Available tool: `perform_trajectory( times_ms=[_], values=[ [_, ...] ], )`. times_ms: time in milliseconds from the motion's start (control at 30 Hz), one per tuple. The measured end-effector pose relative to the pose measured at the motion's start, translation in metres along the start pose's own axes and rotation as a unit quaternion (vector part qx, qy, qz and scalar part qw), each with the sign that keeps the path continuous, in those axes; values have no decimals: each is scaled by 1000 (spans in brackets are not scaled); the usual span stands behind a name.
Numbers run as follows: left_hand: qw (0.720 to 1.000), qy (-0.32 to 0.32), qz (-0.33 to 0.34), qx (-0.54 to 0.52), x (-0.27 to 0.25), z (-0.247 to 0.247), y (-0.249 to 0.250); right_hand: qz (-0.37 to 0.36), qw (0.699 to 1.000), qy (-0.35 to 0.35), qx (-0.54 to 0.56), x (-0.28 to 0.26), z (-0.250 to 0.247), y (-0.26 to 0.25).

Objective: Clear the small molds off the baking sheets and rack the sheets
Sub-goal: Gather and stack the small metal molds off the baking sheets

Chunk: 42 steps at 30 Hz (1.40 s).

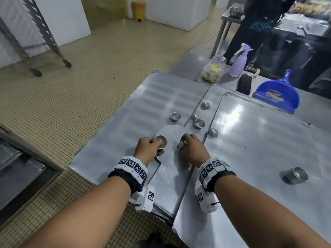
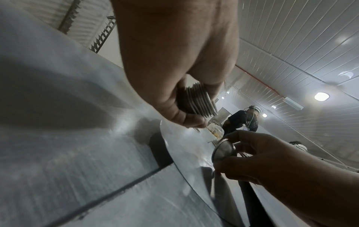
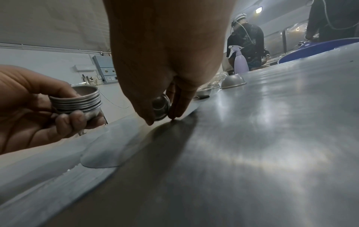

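My left hand [image 1: 152, 146] grips a nested stack of small metal molds [image 1: 160, 141], whose ribbed rims show in the left wrist view [image 2: 200, 102] and right wrist view [image 3: 76, 100]. My right hand [image 1: 189, 145] pinches a single mold [image 1: 181, 144] tilted on its edge, fingertips [image 3: 172, 117] touching the metal. Both hands hover over a round metal disc [image 1: 172, 154] lying across two baking sheets: the left sheet [image 1: 125, 126] and the right sheet [image 1: 259, 149]. Several loose molds lie beyond: one [image 1: 175, 116] on the left sheet, a pair [image 1: 198, 121], one farther back [image 1: 205, 105], one [image 1: 212, 132] upside down.
A larger metal cup [image 1: 296, 175] lies on the right sheet. A blue dustpan [image 1: 277, 94], a lilac spray bottle [image 1: 239, 62] and a plastic bag [image 1: 213, 70] stand at the back. A wheeled sheet rack [image 1: 35, 33] is far left. A person in dark clothes [image 1: 259, 24] works behind.
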<state>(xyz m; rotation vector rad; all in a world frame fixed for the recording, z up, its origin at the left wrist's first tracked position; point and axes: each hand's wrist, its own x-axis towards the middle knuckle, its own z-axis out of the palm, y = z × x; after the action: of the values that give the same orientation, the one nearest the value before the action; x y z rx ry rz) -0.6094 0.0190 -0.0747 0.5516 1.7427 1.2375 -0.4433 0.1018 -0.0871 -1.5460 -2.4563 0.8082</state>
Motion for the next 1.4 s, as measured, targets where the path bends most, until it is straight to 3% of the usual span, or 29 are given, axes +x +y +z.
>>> perform_trajectory(
  times_ms=[600, 933, 1067, 1233, 1400],
  values=[
    [999, -40, -9, 29, 16, 18, -8, 17, 999, -19, -33, -9, -6, 6],
    [995, -64, 6, 74, 22, 64, 9, 34, 994, 79, 65, -23, -42, 29],
    [997, -68, 19, 28, 26, 80, 13, 17, 988, 126, 83, -25, -50, 30],
    [987, -136, -4, -88, 14, 106, 26, 4, 984, 155, 92, -23, -53, 30],
    [978, -175, -21, -113, 15, 123, 26, 8, 980, 169, 105, -21, -57, 35]
  ],
)
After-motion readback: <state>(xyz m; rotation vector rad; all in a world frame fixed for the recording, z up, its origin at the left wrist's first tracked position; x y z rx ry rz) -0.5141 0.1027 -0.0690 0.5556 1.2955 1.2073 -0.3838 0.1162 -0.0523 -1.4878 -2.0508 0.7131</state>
